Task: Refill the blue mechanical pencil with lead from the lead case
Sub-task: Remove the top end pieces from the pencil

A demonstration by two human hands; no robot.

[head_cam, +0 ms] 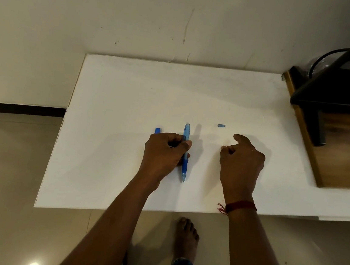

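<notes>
The blue mechanical pencil (184, 156) lies lengthwise on the white table (128, 104), tip toward me and top end pointing away. My left hand (164, 153) grips it around the middle, thumb across the barrel. Just behind that hand's knuckles a small blue piece, apparently the lead case (158, 130), peeks out; the rest of it is hidden. The pencil's small blue cap (221, 125) lies loose on the table, farther back and to the right. My right hand (241, 161) rests on the table right of the pencil, fingers loosely curled, thumb apart, nothing visible in it.
A dark wooden cabinet (339, 109) with a black cable stands at the table's right rear corner. The wall runs right behind the table. My bare foot (186, 236) is on the tiled floor beneath the near edge.
</notes>
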